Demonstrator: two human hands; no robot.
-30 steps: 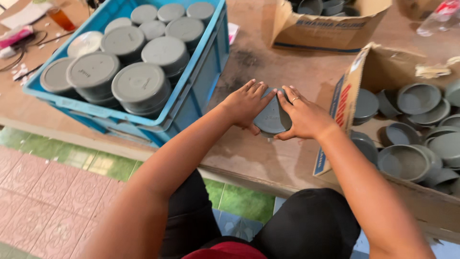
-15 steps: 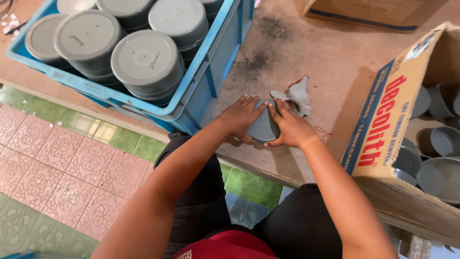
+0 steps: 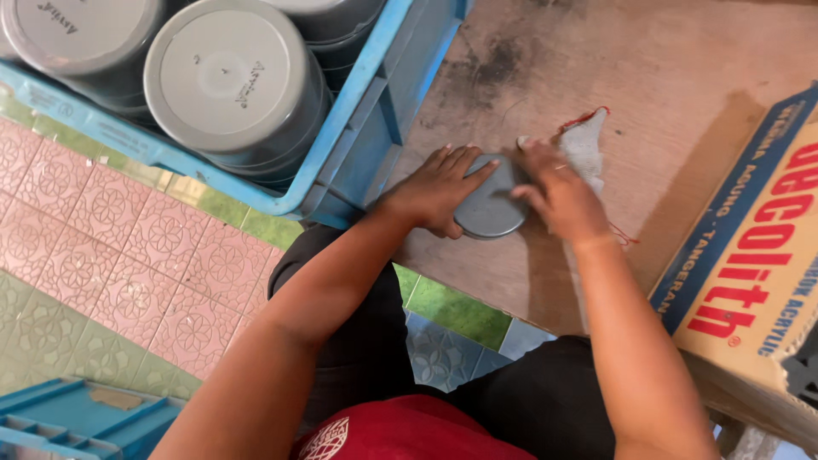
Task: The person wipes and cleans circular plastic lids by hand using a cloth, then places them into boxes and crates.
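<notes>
Hands (image 3: 439,189) (image 3: 558,194) grip grey lid (image 3: 487,209) near table edge (image 3: 477,294), blue crate (image 3: 358,145) close left.

Grey disc (image 3: 487,209): edges hidden under both hands. Rag (image 3: 586,146) partly behind right hand (image 3: 558,194). Right of disc, cardboard box (image 3: 750,281) cut by frame edge; contents unseen.

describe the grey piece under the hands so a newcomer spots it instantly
Start at the brown wooden table, just right of the blue crate. Near the table's front edge, the left hand and right hand press a small grey disc. Unlike the crate's big grey tubs, it lies flat and alone.
</notes>
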